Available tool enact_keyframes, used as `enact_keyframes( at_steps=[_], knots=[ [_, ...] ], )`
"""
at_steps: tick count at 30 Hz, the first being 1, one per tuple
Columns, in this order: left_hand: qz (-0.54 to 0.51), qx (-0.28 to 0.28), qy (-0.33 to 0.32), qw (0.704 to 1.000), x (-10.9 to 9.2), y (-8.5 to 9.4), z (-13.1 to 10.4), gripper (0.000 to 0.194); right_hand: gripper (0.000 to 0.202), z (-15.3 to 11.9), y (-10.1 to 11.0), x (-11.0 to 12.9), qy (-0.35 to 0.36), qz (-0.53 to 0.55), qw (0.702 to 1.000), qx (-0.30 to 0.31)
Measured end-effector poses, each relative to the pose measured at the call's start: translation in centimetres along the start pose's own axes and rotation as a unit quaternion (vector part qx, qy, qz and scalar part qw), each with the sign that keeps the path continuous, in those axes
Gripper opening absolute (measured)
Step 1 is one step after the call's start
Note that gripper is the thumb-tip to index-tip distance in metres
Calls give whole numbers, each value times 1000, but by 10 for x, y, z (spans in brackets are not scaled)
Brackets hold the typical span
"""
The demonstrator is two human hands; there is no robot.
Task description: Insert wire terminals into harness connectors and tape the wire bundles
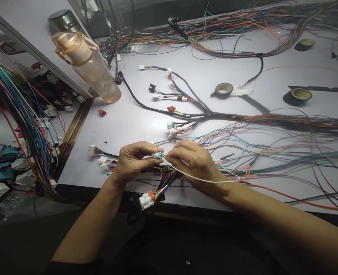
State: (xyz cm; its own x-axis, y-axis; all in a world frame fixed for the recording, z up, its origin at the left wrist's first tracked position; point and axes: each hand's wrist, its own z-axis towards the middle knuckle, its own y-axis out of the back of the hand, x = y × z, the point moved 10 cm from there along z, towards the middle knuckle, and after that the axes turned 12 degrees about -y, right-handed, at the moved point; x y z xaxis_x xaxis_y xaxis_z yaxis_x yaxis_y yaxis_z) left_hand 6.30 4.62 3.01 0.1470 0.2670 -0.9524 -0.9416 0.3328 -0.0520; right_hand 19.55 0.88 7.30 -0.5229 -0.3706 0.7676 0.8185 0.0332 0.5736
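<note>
Left hand: thumb and fingertips pinch a small teal-and-white connector above the near part of the pale table. Right hand just beside it, thumb and index finger closed on thin wires at the connector's right end; the exact number between the fingertips cannot be told. One white wire curves from near the connector, under the right hand and across its wrist.

Below the hands, at the table's near edge: a white-and-orange connector on short coloured leads. Left of the left hand, a white multi-pin connector on a dark-sleeved branch, other white plugs close by.

Beyond the hands, a black-wrapped harness runs off to the right. Its branches fan leftward, ending in a teal-tipped plug, a white-and-orange plug, a red plug, a black plug and several white ones.

Farther out: loose red connector; peach-capped bottle, upright; black tape roll; second tape roll near a black knife; third roll toward the far right. Long wire bundle along the back. Far left, hanging coloured wires over a heap of mixed connectors.
</note>
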Motion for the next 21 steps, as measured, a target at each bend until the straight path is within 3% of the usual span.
enact_keyframes(
  at_steps=[7,12,16,19,21],
  knots=[
    [30,-13,4,999,-1,3,0,25,15,-1,2,-2,-5,27,1000,-4],
    [4,2,10,1000,1,0,0,27,19,1,-1,-3,-5,16,1000,-10],
    [-13,-20,34,999,7,5,0,24,19,6,3,-5,-27,41,999,-9],
    [-44,-37,54,997,12,9,0,20,20,4,3,-9,-58,20,998,16],
    [-62,-44,66,995,15,11,0,18,31,-4,0,-11,-78,-27,995,47]
  ],
)
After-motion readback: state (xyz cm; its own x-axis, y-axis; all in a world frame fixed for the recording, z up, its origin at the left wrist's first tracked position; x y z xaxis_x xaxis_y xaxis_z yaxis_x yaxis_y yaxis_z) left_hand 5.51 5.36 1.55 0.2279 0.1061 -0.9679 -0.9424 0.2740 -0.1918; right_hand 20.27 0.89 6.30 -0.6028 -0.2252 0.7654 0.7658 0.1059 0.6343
